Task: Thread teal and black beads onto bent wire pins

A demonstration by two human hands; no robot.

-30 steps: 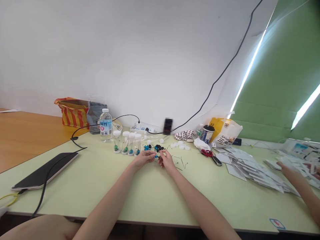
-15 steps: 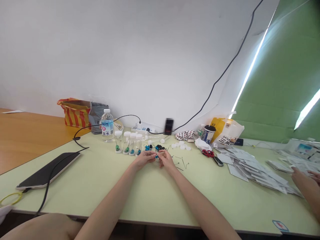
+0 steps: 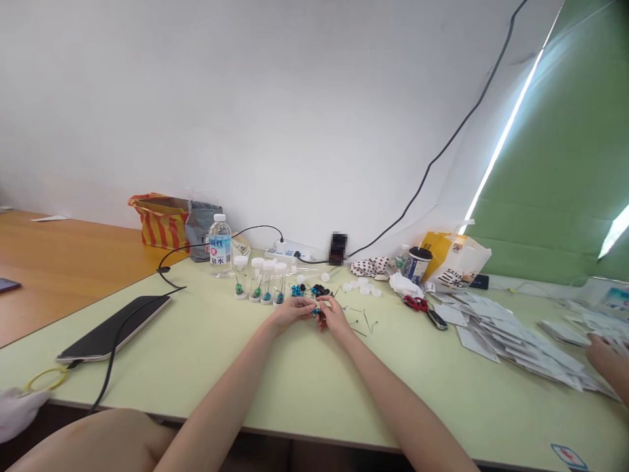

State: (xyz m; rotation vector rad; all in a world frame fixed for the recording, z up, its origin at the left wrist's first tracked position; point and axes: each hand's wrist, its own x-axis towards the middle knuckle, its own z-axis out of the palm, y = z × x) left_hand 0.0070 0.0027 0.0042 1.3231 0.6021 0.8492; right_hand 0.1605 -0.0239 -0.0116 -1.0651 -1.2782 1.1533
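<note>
My left hand (image 3: pixel 293 312) and my right hand (image 3: pixel 334 320) meet over the middle of the table. Both have their fingertips pinched around a small shiny blue piece (image 3: pixel 315 312), too small to make out fully. Just beyond my fingers lie more blue pieces (image 3: pixel 297 290) and a cluster of small black pieces (image 3: pixel 322 290). To the left stand several clear vials (image 3: pixel 266 286) with white caps, holding green or blue pieces on thin stems. Right of my right hand, thin dark wires (image 3: pixel 364 319) lie loose. Several white caps (image 3: pixel 362 286) are scattered behind them.
A water bottle (image 3: pixel 220 248) and a tablet-like black device (image 3: pixel 113 329) with a cable are on the left. Rightward are red-handled scissors (image 3: pixel 415 303), a dark-lidded cup (image 3: pixel 417 265) and a spread pile of white papers (image 3: pixel 511 337). Another person's hand (image 3: pixel 607 359) reaches in at far right.
The view has shifted slightly, so everything sits a little further right. My hands keep their pinch on the blue piece. The other person's hand still rests at the papers.
</note>
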